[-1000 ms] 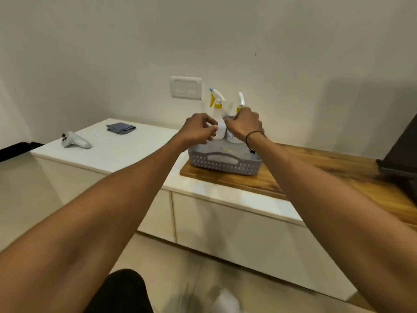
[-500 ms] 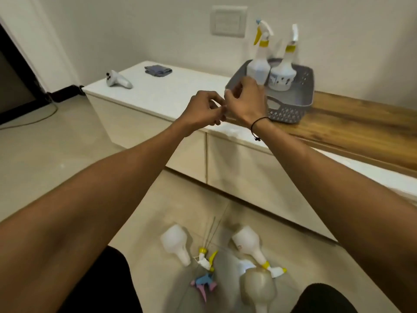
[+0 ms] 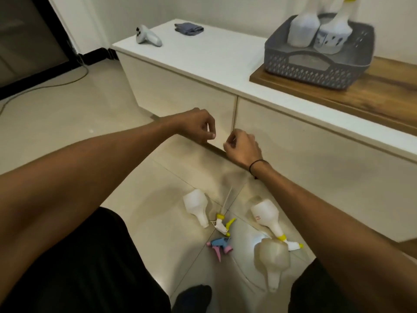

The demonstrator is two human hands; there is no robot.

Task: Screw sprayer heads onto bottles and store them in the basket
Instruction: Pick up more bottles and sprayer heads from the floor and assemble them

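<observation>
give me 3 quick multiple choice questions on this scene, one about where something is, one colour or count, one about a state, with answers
1. Where does the grey basket sit?
A. on the floor
B. on the wooden board on the cabinet
C. on the person's lap

2. How many bottles stand in the basket?
A. none
B. two
C. four

3. What state is the left hand in?
A. gripping a bottle
B. loosely curled, holding nothing
C. flat on the cabinet top

Answers:
1. B, the basket rests on the wooden board atop the white cabinet.
2. B, two white bottles stand side by side in it.
3. B, the left hand hangs in the air in front of the cabinet with its fingers curled on nothing, as does the right hand; the loose bottles and sprayer heads lie on the floor below.
</observation>
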